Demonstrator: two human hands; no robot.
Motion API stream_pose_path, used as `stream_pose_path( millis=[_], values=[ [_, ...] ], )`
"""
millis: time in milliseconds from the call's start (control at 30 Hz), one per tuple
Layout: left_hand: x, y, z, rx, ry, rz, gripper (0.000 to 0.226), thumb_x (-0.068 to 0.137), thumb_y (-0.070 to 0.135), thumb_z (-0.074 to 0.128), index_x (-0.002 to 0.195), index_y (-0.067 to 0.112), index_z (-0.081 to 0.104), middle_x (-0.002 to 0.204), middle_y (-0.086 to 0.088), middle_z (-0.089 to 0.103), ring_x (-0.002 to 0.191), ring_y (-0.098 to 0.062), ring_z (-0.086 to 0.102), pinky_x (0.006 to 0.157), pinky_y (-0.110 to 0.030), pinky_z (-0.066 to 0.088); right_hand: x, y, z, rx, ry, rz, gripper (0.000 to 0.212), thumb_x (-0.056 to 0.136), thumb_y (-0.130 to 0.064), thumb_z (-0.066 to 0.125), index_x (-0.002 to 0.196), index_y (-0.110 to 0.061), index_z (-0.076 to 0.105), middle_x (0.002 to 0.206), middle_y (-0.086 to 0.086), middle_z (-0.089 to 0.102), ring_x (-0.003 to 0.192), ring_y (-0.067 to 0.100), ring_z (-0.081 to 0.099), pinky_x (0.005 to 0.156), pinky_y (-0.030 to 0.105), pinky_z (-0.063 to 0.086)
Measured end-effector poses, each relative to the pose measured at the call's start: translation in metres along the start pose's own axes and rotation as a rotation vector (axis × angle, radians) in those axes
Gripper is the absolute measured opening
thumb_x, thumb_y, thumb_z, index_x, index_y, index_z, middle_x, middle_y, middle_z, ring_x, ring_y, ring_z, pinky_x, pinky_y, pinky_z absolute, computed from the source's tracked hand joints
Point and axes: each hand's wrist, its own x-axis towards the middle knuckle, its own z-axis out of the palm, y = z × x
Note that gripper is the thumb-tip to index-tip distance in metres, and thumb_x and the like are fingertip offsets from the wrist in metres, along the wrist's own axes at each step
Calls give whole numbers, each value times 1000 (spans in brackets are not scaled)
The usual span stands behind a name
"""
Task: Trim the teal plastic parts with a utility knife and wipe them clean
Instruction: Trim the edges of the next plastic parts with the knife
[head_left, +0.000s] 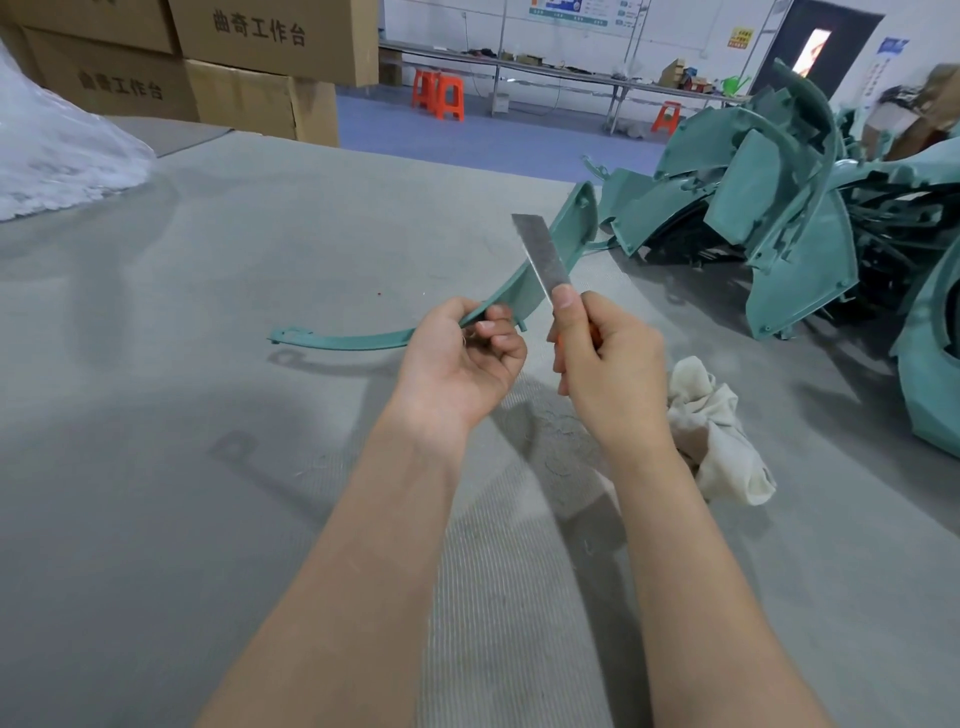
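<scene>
My left hand (467, 358) grips a long curved teal plastic part (563, 234) near its middle and holds it above the grey table. The part's thin end (337, 340) reaches left and its wide end points up and right. My right hand (605, 364) grips a utility knife by its orange handle. The thumb lies along the knife's bare steel blade (540, 254), which points up and crosses in front of the part's edge. A crumpled off-white cloth (722, 436) lies on the table just right of my right forearm.
A big heap of teal plastic parts (779, 208) fills the table's right side. Cardboard boxes (249, 62) stand stacked at the back left beside a white plastic bag (57, 150). Beyond the grey table (208, 415) are orange stools (439, 96) and a long workbench.
</scene>
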Motion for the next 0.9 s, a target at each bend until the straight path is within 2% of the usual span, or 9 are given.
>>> stream_pose_path(
  millis=[267, 567, 700, 900],
  values=[
    [-2, 0, 1, -4, 3, -18, 24, 91, 4, 32, 71, 8, 44, 48, -1, 42, 34, -6, 33, 38, -13, 29, 0, -1, 0, -18, -16, 8, 54, 100, -44, 45, 73, 2, 55, 61, 20, 56, 57, 37, 54, 58, 50, 47],
    [-3, 1, 1, -10, 14, -12, 23, 91, 3, 32, 72, 8, 44, 49, -2, 42, 34, -6, 33, 38, -13, 29, 1, -1, 0, -22, -49, 23, 52, 100, -42, 46, 73, 1, 55, 61, 19, 56, 58, 37, 53, 58, 47, 47],
    [-2, 1, 1, -4, 24, -1, 21, 92, 4, 33, 74, 8, 45, 48, -2, 42, 34, -6, 33, 38, -13, 29, 1, 0, 0, -24, -55, 22, 50, 100, -42, 46, 70, -3, 56, 58, 12, 57, 55, 30, 54, 57, 44, 48],
    [-1, 2, 0, 50, 51, 53, 20, 92, 4, 33, 77, 10, 43, 48, -2, 42, 35, -6, 32, 38, -14, 29, 2, 1, -2, -10, -88, 43, 49, 100, -42, 47, 68, -6, 55, 58, 13, 57, 54, 30, 53, 55, 43, 49]
  ],
)
